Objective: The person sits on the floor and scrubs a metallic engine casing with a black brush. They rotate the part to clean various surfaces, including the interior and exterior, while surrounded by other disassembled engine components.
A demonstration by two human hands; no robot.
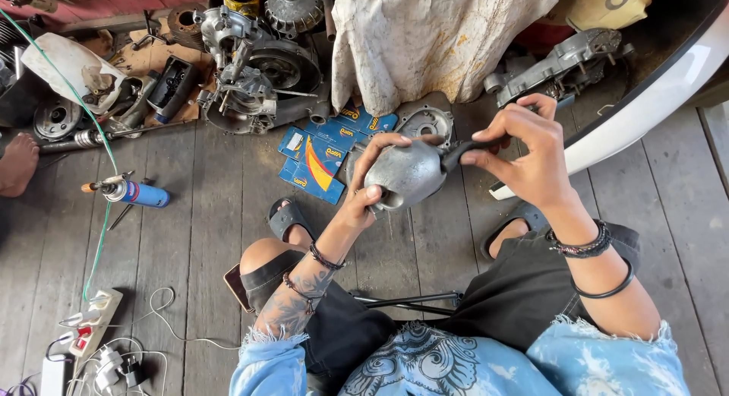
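In the head view my left hand (pixel 363 191) grips a rounded grey metal housing (pixel 406 174) in front of my knees, thumb over its top. My right hand (pixel 528 149) pinches a black tool handle (pixel 472 149) that points into the housing's right side. Both wrists wear dark bracelets. I sit on a low stool with black shorts and sandals over a wooden plank floor (pixel 205 214).
Blue and yellow flat boxes (pixel 323 157) lie on the floor past the housing. Engine parts (pixel 250 69) are piled at the back, with a white cloth (pixel 433 39). A blue gas torch (pixel 133 191) lies left, a power strip (pixel 91 320) lower left. Another person's bare foot (pixel 17 164) is at the left edge.
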